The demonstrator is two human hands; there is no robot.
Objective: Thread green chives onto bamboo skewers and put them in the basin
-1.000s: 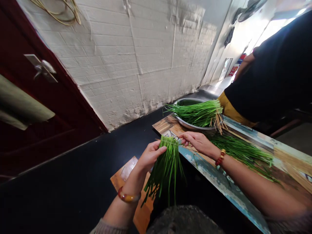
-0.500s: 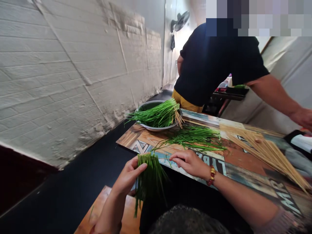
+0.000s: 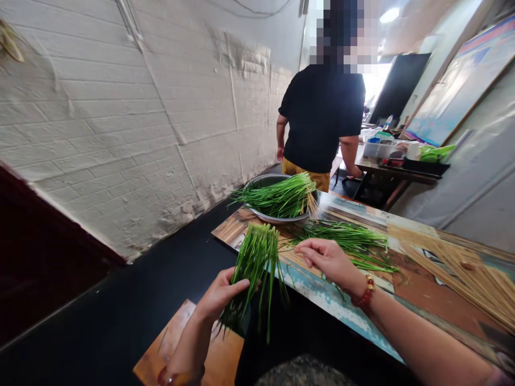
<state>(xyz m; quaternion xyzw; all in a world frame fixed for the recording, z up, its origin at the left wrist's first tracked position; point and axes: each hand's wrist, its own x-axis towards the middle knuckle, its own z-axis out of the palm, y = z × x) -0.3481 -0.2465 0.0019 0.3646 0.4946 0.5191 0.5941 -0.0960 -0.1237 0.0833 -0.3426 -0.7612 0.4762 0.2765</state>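
My left hand (image 3: 223, 295) is closed around a bunch of green chives (image 3: 257, 246), cut ends up and leaves hanging down over the fingers. To its right, my right hand (image 3: 322, 257) is held in a pinch just above the table edge; whatever lies between its fingertips is too thin to make out. Loose chives (image 3: 346, 236) lie on the patterned table (image 3: 341, 308) behind the right hand. Beyond them stands a metal basin (image 3: 277, 219) heaped with more chives (image 3: 281, 195), where several wooden stick ends poke out at the right side.
Many bamboo skewers (image 3: 462, 273) lie spread on the table's right side. A wooden stool or board (image 3: 189, 343) is low at the left. A person in a black shirt (image 3: 322, 118) stands beyond the table. A side table (image 3: 372, 167) holds boxes, and a white wall (image 3: 120, 107) runs along the left.
My view has shifted right and up. The left hand has raised and tilted the chives, so their cut ends stand higher. The person has straightened up and withdrawn an arm from the table's right side.
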